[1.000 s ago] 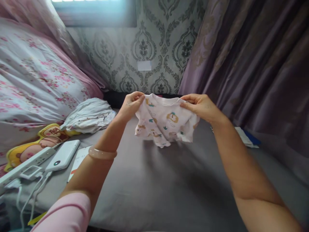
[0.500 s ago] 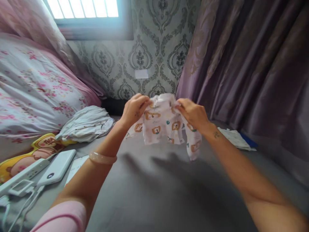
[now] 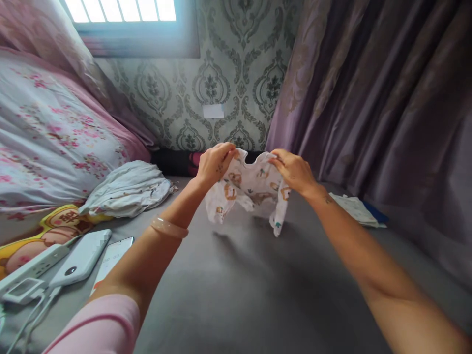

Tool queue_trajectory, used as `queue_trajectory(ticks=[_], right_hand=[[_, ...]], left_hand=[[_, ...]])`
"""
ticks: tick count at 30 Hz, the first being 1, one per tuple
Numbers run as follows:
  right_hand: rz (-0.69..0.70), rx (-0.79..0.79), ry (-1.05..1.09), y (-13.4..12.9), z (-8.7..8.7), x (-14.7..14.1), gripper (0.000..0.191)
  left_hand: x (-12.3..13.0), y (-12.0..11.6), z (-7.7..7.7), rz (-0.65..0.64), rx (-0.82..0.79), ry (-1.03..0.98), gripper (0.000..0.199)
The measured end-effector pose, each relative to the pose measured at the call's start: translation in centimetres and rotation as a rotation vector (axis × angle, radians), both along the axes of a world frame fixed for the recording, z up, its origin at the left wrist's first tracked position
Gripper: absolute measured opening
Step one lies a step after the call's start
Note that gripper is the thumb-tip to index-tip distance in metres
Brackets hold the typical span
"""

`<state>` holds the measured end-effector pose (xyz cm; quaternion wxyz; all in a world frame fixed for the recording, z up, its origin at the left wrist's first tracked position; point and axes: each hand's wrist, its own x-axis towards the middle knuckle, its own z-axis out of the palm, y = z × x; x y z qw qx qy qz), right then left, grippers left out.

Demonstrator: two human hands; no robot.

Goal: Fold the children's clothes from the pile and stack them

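Note:
A small white baby shirt point(image 3: 254, 179) with brown lion faces and green sprigs hangs in the air above the grey bed sheet point(image 3: 236, 295). My left hand point(image 3: 217, 161) pinches one shoulder of it beside the neckline. On the other shoulder my right hand point(image 3: 293, 169) is closed with thumb and fingers. The neckline dips between both hands, and the sleeves dangle below them. The shirt's lower part is creased and swings loose, with its shadow on the sheet beneath.
Crumpled white cloth point(image 3: 129, 189) lies at the left, near a yellow cartoon pillow point(image 3: 47, 233). Closer in are a power strip point(image 3: 37, 265), a white power bank point(image 3: 83, 258) with cables and a phone point(image 3: 114, 258). Folded cloth point(image 3: 356, 209) lies right, beneath the purple curtain point(image 3: 350, 98).
The shirt has swung in my hands: its hem and sleeves have shifted and the neckline now opens in a dip. My left hand has moved slightly right. Both hands keep their hold.

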<state>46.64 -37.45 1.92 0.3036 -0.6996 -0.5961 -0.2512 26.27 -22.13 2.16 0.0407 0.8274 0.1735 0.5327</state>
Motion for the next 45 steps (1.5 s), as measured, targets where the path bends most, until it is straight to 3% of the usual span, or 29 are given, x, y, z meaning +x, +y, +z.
queue_trajectory(ticks=[4,7,12,17,22,26,30,32,34,36,39,41,45], right_hand=[[-0.004,0.188,0.095,0.0,-0.2,1.6,0.046],[0.022,0.208,0.085,-0.4,-0.4,1.7,0.046],[-0.115,0.194,-0.1,-1.9,-0.7,0.2,0.05],[-0.163,0.188,-0.246,-4.0,-0.5,-0.7,0.052],[-0.065,0.182,-0.318,-7.5,0.5,-1.9,0.044],[0.067,0.169,-0.271,-10.4,2.2,-3.4,0.036],[0.182,0.023,-0.059,-11.2,4.2,-3.8,0.034],[0.22,-0.097,0.052,-10.4,4.3,-3.1,0.036],[0.24,-0.23,0.132,-8.9,3.3,-1.9,0.037],[0.256,-0.37,0.179,-7.0,1.1,-0.5,0.035],[0.233,-0.551,0.21,-4.0,-4.0,1.3,0.032],[0.15,-0.633,0.201,-2.4,-7.7,2.0,0.032],[0.026,-0.766,0.175,-0.6,-13.7,2.3,0.033]], left_hand=[[-0.7,-0.2,0.1,0.152,0.024,-0.075,0.026],[-1.1,-0.5,0.1,0.205,0.08,-0.029,0.028],[-2.1,-0.5,-0.2,0.298,0.202,0.029,0.033],[-4.9,-0.5,-0.3,0.348,0.331,0.064,0.032],[-9.1,-2.7,0.7,0.352,0.461,0.08,0.031],[-11.8,-5.2,2.6,0.305,0.503,0.117,0.028],[-12.4,-5.5,4.6,0.159,0.34,0.217,0.034],[-11.8,-4.3,4.3,0.053,0.194,0.306,0.039],[-10.7,-2.4,2.6,-0.046,0.025,0.396,0.038],[-9.3,-0.1,-0.5,-0.095,-0.134,0.484,0.035],[-6.9,2.6,-6.5,-0.139,-0.251,0.658,0.033],[-5.4,3.5,-10.4,-0.1,-0.3,0.736,0.033],[-3.1,3.9,-15.7,-0.006,-0.342,0.889,0.034]])
